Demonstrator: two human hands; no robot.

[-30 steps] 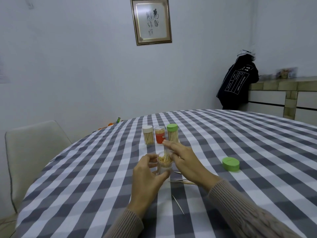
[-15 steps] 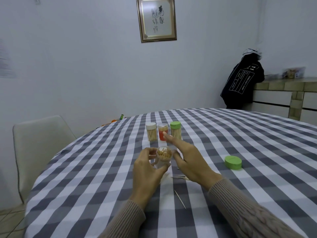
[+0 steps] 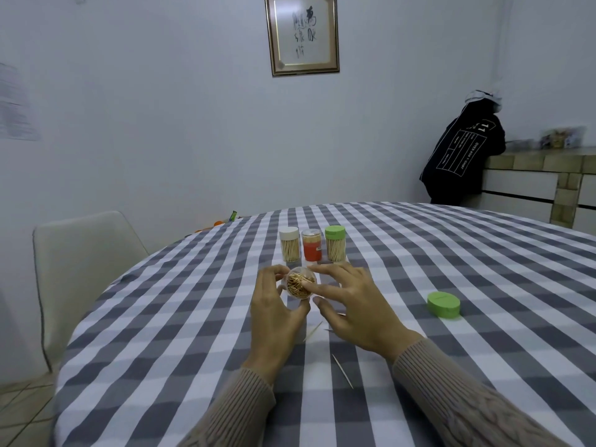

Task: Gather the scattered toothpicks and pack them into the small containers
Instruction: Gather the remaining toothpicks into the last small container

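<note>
My left hand (image 3: pixel 274 314) grips a small clear open container (image 3: pixel 298 283) full of toothpicks, tilted so its mouth faces me. My right hand (image 3: pixel 354 304) is beside it, fingers spread, a fingertip touching the toothpick ends at the container's mouth. A few loose toothpicks lie on the checked tablecloth: one (image 3: pixel 342 371) near my right wrist, another (image 3: pixel 312 330) between my hands. A green lid (image 3: pixel 443 304) lies to the right. Three closed containers stand behind: white-capped (image 3: pixel 289 244), orange (image 3: pixel 312 245), green-capped (image 3: pixel 335 244).
The round table (image 3: pixel 451 366) carries a grey and white checked cloth. A pale chair (image 3: pixel 84 269) stands at the left edge. At the far right a person in a dark jacket (image 3: pixel 461 150) leans on a tiled counter (image 3: pixel 548 175). A framed picture (image 3: pixel 303 33) hangs on the wall.
The container has tilted toward me so its mouth shows. My right hand has lowered from above it and spread beside it. The camera view shifted slightly.
</note>
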